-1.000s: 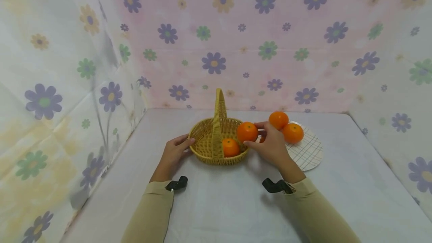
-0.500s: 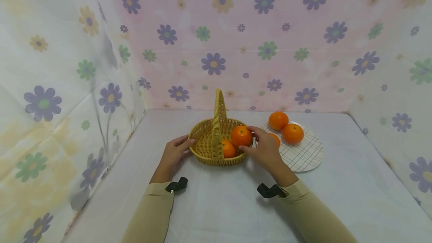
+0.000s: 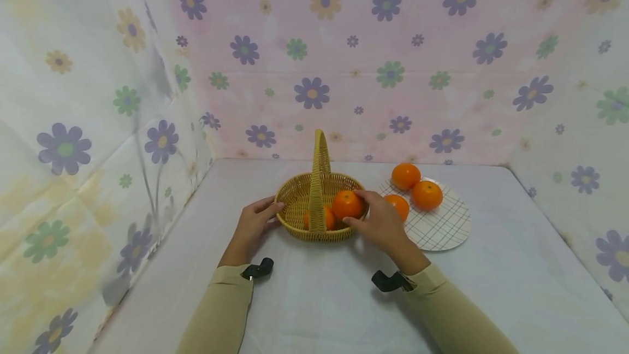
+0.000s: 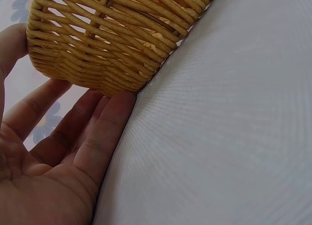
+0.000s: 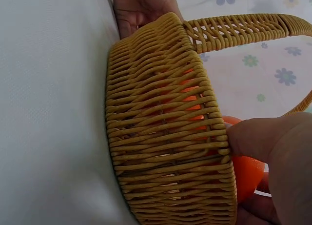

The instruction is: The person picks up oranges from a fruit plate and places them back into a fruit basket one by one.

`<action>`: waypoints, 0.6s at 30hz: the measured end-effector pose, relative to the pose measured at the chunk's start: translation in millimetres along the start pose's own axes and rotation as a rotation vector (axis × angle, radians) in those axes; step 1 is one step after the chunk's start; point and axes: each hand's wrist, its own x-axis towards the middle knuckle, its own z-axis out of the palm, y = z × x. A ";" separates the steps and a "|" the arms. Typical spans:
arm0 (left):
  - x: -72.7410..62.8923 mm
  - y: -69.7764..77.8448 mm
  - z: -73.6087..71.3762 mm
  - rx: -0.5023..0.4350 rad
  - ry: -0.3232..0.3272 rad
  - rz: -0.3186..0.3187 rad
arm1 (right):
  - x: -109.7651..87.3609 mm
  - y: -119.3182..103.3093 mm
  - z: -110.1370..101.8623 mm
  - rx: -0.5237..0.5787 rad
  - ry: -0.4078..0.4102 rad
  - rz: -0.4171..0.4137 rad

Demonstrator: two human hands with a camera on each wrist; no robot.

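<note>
- Left hand (image 3: 253, 228) grips oval wicker basket (image 3: 294, 198), 9 o'clock end.
- Right hand (image 3: 385, 225) pinches smooth orange (image 3: 346, 205) inside, 3 o'clock.
- Grid-patterned plate (image 3: 442, 231): head view only.

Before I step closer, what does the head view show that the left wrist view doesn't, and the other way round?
Only head: the right hand holding an orange, the plate with three oranges, and the arched basket handle.

Only left wrist: the left hand's palm side and the basket's weave close up.

Both: left hand, basket, white tabletop, flowered backdrop.
</note>
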 end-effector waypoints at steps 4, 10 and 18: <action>-0.2 1.3 0.6 0.010 0.002 -0.003 | 1.5 -1.2 3.2 -0.025 -0.012 -0.006; -0.2 3.1 0.7 0.023 0.004 -0.016 | 4.7 -3.9 10.4 -0.011 -0.065 0.001; -1.7 1.4 -0.4 0.035 -0.011 0.006 | 8.5 -10.4 17.9 0.010 -0.077 0.004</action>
